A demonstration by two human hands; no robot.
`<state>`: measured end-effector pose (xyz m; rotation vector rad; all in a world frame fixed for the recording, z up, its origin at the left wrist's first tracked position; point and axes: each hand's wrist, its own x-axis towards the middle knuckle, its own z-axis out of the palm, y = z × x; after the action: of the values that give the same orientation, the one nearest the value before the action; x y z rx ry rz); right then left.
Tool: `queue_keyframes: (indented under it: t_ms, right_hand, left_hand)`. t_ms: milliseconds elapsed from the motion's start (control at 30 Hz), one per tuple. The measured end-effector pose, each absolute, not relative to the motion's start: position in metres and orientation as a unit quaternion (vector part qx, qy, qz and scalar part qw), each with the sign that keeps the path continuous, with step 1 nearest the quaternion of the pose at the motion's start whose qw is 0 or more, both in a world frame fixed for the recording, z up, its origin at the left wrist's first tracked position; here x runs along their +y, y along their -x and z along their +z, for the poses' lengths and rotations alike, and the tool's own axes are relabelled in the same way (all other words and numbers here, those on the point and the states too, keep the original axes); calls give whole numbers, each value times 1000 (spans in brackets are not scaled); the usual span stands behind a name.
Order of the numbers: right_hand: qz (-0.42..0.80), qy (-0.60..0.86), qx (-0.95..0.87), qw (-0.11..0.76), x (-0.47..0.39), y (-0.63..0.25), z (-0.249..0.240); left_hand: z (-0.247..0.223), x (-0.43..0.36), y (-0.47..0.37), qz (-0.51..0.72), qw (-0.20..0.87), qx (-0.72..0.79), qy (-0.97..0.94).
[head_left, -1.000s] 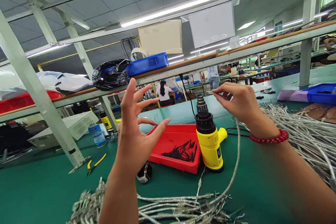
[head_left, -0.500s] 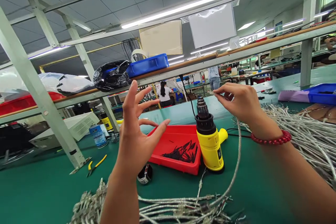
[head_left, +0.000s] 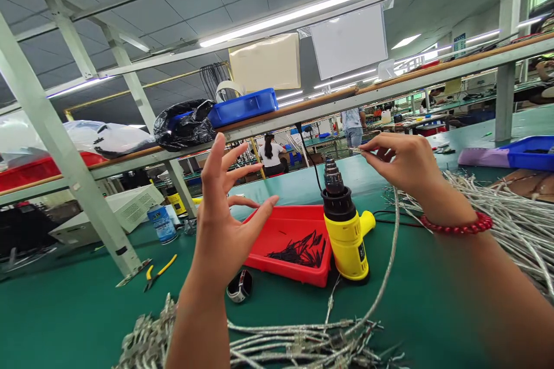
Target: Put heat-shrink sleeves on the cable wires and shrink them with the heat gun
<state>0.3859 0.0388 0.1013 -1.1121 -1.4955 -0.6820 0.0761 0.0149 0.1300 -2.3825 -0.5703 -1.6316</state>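
Note:
My left hand (head_left: 229,213) is raised in front of the red tray (head_left: 259,259), its fingers apart and holding nothing. My right hand (head_left: 404,164) pinches the end of a silvery cable (head_left: 393,242), just right of the heat gun's nozzle. That cable hangs down from the hand and curves to the bundle of cables (head_left: 277,337) at the front of the table. The yellow heat gun (head_left: 346,242) stands nozzle up between my hands. Short black tubes (head_left: 303,251) lie in the red tray. A wristwatch (head_left: 239,286) rests just below the tray.
Yellow-handled pliers (head_left: 160,271) lie at left near a blue can (head_left: 161,223). A large pile of silvery cables (head_left: 497,225) covers the right side. Behind stands a shelf with a blue bin (head_left: 244,106). Other people are in the background.
My right hand has shifted slightly to the right with the cable end, away from the heat gun's nozzle. My left hand stays nearly still.

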Motion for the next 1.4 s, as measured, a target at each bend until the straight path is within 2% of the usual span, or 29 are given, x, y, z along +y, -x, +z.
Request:
queue_keyframes:
  t_ms: [667,1400]
  right_hand:
    - [-277,462,-653,532,32,-394,104]
    - [-329,437,-649,529,41,-377,100]
  left_hand:
    - [130,15,-75,-550,111,-193,805]
    - [130,15,-76,-554,105,-190,804]
